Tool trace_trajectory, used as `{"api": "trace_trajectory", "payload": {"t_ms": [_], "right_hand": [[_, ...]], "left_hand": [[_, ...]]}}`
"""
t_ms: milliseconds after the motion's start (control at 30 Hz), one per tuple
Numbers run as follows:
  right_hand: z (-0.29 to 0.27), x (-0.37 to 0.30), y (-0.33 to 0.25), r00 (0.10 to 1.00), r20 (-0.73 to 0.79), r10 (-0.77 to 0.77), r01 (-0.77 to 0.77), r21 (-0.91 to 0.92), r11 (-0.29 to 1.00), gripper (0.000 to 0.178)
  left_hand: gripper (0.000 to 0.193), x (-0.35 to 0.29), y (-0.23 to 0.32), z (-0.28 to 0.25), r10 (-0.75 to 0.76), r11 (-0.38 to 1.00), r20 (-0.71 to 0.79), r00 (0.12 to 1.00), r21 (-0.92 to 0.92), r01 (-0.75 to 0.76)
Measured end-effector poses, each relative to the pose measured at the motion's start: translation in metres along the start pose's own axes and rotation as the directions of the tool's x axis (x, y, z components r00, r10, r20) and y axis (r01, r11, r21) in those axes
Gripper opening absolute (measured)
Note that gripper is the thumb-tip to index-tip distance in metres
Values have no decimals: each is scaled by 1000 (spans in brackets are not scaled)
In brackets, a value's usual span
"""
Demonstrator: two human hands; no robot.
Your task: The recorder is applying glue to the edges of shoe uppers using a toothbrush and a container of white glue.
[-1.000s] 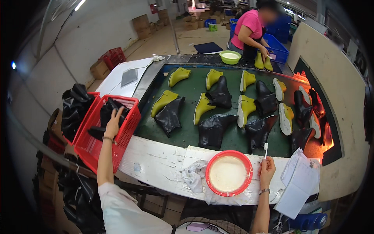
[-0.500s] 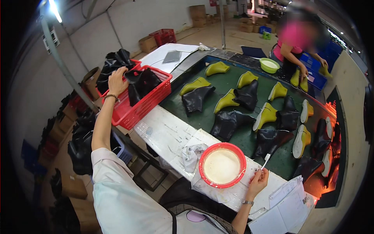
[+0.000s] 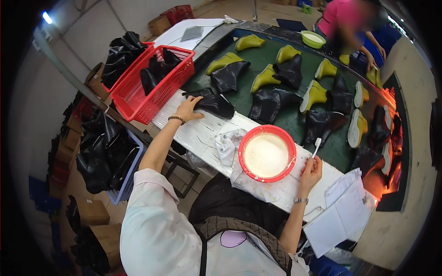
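Left hand at a black boot, right hand with a white brush.
The boot lies left of the red bowl and beyond it; whether the left hand grips it, one cannot tell. The right hand pinches the brush just right of the bowl. The step seems to be placing the boot; the next move probably calls for steadying it.
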State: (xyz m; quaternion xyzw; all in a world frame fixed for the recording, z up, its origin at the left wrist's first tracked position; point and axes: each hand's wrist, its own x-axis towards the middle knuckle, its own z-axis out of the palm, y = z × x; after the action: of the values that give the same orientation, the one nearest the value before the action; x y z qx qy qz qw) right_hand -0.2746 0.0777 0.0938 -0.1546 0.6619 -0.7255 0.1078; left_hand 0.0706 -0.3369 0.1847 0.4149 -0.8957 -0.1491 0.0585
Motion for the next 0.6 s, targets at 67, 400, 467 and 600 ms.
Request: {"api": "trace_trajectory", "payload": {"t_ms": [67, 400, 467, 600], "right_hand": [[0, -1, -2, 1000, 27, -11, 11, 4, 1000, 17], [-5, 1, 2, 999, 29, -35, 37, -48, 998, 17], [-6, 2, 1, 999, 24, -35, 36, -65, 997, 17], [1, 3, 1, 998, 41, -46, 49, -71, 996, 18]], "left_hand": [[42, 8, 5, 3, -102, 964, -99, 990, 236, 123], [43, -6, -6, -67, -59, 768, -369, 928, -611, -194], [57, -19, -4, -67, -87, 595, -199, 976, -796, -110], [68, -58, 3, -69, -126, 508, -122, 985, -861, -42]]}}
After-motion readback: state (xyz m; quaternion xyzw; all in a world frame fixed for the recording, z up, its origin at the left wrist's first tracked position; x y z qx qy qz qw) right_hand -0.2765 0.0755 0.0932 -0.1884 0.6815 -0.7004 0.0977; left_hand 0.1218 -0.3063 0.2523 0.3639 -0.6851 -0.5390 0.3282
